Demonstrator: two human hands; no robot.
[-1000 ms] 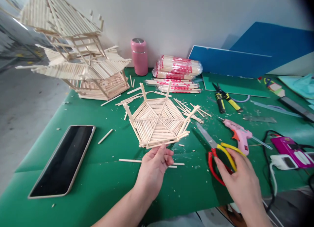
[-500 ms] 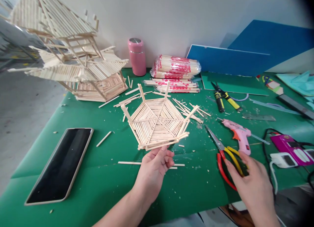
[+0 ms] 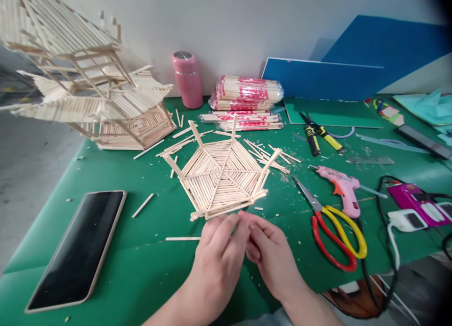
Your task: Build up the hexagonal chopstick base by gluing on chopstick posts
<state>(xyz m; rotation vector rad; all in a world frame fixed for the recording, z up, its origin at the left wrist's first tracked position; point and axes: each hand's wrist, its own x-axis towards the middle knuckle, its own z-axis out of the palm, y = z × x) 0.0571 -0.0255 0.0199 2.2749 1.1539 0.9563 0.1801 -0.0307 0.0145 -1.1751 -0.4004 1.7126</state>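
My left hand (image 3: 221,255) and my right hand (image 3: 270,250) meet just in front of a six-sided wooden-stick frame (image 3: 222,173). Their fingers are closed and the fingertips press together; whatever is between them is hidden. The frame has a floor of close-laid sticks and short posts rising at its corners. One loose wooden stick (image 3: 181,239) lies on the green tabletop, its right end covered by my left hand. Red-and-yellow-handled scissors (image 3: 332,227) lie to the right of my right hand, apart from it.
A pink glue gun (image 3: 341,185) and pliers (image 3: 319,135) lie on the right, near a purple power strip (image 3: 418,206). A phone (image 3: 79,246) is at left. Behind stand a stick pagoda model (image 3: 95,91), a pink flask (image 3: 188,81) and wrapped stick bundles (image 3: 247,93).
My right hand has left the scissors and moved left to meet my left hand. My left hand has turned from palm up to back up. The camera view has shifted slightly.
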